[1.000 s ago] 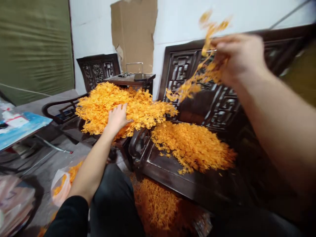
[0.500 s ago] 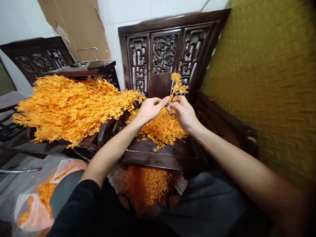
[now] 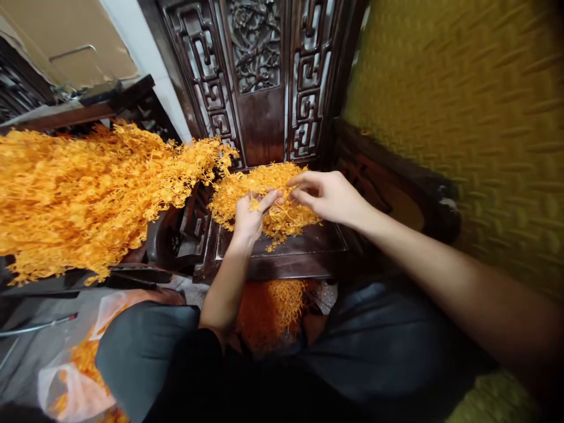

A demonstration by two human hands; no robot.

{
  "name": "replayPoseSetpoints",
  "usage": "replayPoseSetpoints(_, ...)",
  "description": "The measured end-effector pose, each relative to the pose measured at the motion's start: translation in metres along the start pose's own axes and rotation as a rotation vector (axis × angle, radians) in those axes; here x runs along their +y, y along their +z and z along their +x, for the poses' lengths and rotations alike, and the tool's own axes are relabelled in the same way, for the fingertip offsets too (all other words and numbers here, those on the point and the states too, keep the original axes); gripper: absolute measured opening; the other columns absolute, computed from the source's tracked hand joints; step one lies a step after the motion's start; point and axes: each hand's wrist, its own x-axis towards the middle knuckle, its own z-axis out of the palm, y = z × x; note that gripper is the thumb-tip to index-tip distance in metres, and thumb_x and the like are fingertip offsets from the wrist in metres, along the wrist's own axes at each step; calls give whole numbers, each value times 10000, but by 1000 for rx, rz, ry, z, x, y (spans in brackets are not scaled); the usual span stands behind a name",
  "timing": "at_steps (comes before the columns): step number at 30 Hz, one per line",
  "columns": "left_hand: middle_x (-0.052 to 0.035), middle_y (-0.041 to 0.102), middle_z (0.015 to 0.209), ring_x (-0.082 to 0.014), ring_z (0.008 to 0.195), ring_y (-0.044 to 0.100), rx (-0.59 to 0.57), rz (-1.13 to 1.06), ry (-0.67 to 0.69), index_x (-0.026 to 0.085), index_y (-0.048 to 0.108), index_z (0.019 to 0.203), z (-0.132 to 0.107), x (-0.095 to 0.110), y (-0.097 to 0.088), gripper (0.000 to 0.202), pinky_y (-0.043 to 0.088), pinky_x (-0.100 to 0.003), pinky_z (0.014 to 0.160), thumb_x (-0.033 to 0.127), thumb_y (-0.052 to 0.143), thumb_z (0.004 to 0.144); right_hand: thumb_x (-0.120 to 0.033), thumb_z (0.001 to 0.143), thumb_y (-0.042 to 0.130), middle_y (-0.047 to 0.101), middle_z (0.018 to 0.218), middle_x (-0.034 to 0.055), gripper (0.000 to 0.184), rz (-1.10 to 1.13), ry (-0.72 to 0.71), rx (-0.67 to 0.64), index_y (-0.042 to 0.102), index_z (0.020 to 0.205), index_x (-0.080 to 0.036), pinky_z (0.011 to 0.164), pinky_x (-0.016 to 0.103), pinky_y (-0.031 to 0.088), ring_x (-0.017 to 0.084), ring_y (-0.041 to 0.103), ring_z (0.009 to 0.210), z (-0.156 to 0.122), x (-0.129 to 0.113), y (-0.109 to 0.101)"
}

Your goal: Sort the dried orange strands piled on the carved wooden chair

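My left hand point(image 3: 250, 218) is closed, thumb and fingers pinched together, with a small orange plastic flower sprig point(image 3: 254, 204) showing at its palm side. My right hand point(image 3: 328, 195) reaches in from the right with curled fingers. Its fingertips come close together beside the left fingertips; what they grip, if anything, is too small to make out. Both hands are over a pile of orange plastic flower pieces point(image 3: 268, 174) on a dark carved wooden chair seat point(image 3: 291, 265). Part of that pile is hidden behind the hands.
A larger heap of orange sprigs point(image 3: 88, 194) lies to the left. More orange pieces point(image 3: 286, 299) are below the seat, between my knees. A plastic bag point(image 3: 74, 390) with orange pieces stands at lower left. A carved chair back point(image 3: 264, 126) rises behind; a yellow-green textured surface point(image 3: 462, 117) is at right.
The view has tilted down and moved nearer the seat. The sprig that stood upright between both hands is lowered, now at my left hand. My hands have come down to the pile.
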Motion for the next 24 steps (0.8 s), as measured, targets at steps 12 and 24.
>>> replayPoseSetpoints(12,-23,734,804,-17,462,470,-257,-235,-359,152,702,971,14,30,-19,272,345,-126,385,279,848,779,-294,987,603,720,846,33,323,-79,-190,-77,668,1272,-157,738,328,489,168,621,709,11,5,-5)
replayPoseSetpoints(24,-49,728,811,-35,502,492,-370,-48,-400,154,677,1170,17,36,-39,467,203,-131,344,298,845,759,-306,1038,541,730,921,51,218,-577,-487,-99,726,1077,-198,631,279,397,163,636,750,17,0,-11)
